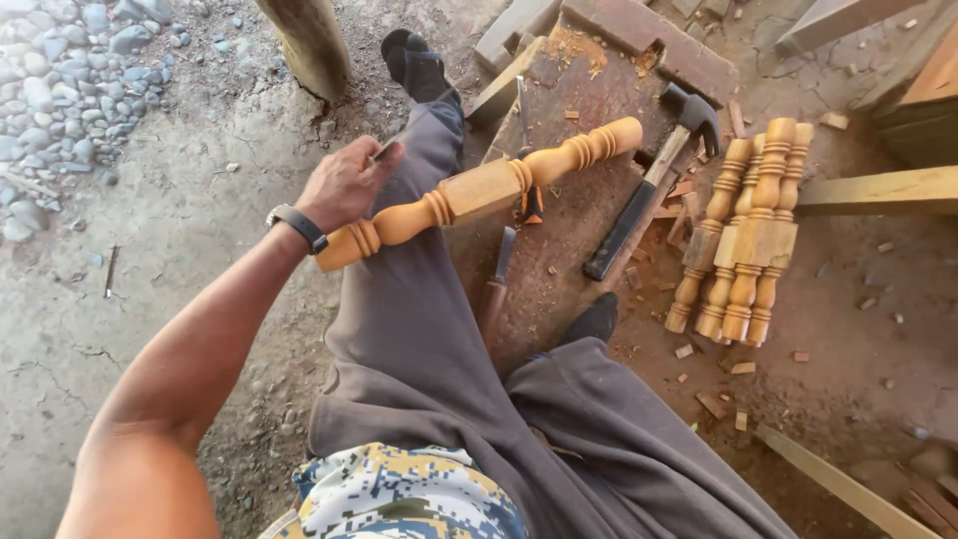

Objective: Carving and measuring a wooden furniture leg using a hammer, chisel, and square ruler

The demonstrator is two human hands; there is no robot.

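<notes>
Baluster [479, 190], a turned piece of pale wood with a square middle block, lies across our left thigh, and its far end reaches over the wooden work block [589, 130]. Our left hand [344, 185] rests on the near end of it; the fingers [384, 152] are curled together, and something thin and dark shows at their tips, but we cannot tell what it is or if they clamp it. A dark wristband [299, 228] sits on this wrist. Our right hand is not in view.

Beyond the fingers, to the right, the work block lies on the dirt floor [200, 250] with sawdust on its top. Further right of the fingers, well apart from them, a stack of finished balusters [743, 235] lies on the floor. Between this stack and the held baluster lies a hammer [649, 185] with a dark grip. Just below the held baluster, a chisel [496, 284] with a wooden handle lies beside our leg. Far to the left of the fingers there are grey stones [60, 80].
</notes>
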